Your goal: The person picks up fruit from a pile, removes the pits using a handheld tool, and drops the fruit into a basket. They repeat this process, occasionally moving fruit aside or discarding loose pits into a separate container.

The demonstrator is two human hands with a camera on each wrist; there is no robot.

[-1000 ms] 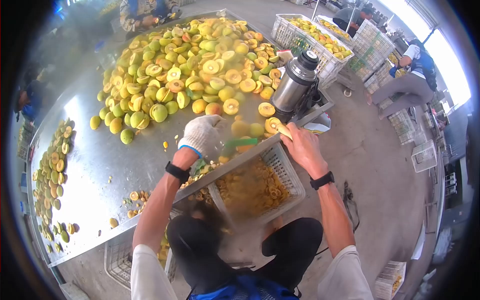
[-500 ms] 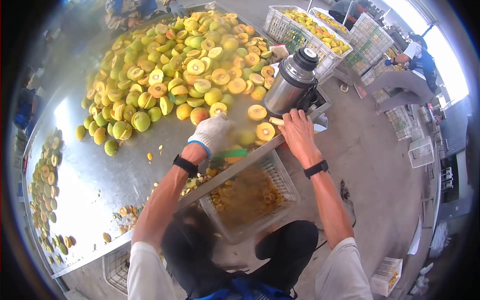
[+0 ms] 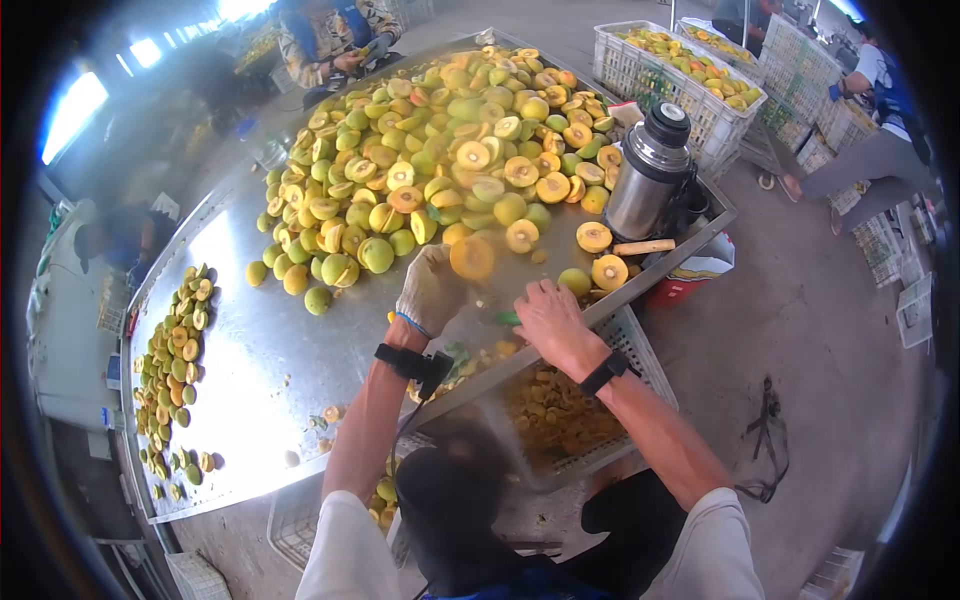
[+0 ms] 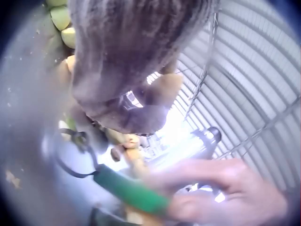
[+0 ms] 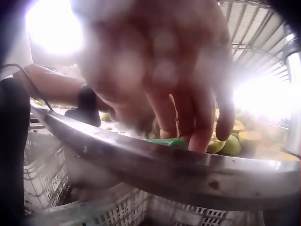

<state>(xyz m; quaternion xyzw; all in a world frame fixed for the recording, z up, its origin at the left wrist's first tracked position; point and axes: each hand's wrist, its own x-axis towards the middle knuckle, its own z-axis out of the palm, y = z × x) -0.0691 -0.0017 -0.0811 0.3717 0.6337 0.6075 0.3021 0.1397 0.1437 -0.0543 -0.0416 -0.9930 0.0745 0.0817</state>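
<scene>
My left hand, in a white knit glove, holds a peach half with its orange cut face showing, over the metal table. In the left wrist view, my right hand pinches the green handle of a pitting tool with a thin wire loop at its end. The bare right hand is low over the table's near edge. Beyond it lie two peach halves and a wooden handle. A large heap of halved peaches covers the far side.
A steel thermos stands at the right corner. Below the edge is a white crate of fruit scraps. More halves lie at the left. Full crates stand behind; other people work around the table.
My right hand has let go of the wooden handle beside the thermos, moved left and taken the green-handled tool. A peach half now shows in my left hand. The head view has shifted.
</scene>
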